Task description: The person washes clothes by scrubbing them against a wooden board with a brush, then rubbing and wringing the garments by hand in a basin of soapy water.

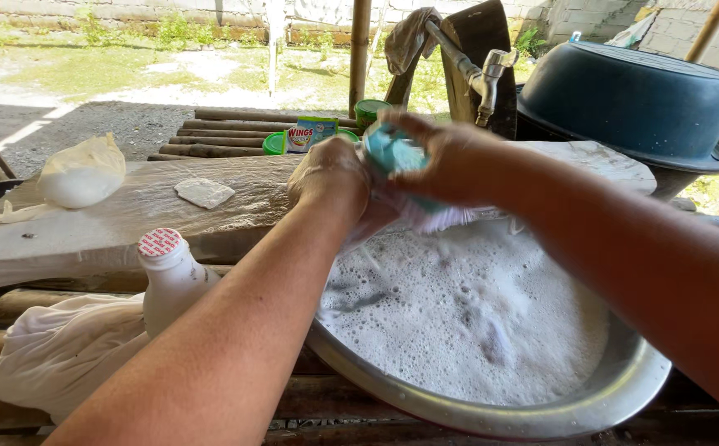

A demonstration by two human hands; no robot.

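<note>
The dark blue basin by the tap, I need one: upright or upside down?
Upside down: the dark blue basin shows its rounded bottom upward, rim facing down.

1. This is an outdoor wash area in the yard of a home, set up for laundering by hand.
2. A metal tap [490, 78] on a pipe is fixed to a wooden post, with a rag draped over it.
3. A wide metal basin [541, 413] full of soapy foam sits on a rough bench of wooden poles.
4. A worn, soap-streaked washing board [111, 223] lies alongside as the tabletop, with a detergent packet [311, 132] and a white plastic bottle [171, 277] close by.
5. A dark blue plastic tub [632, 99] rests upturned at the right.
6. Beyond are bare ground, weeds and a block wall [690, 37].
</note>
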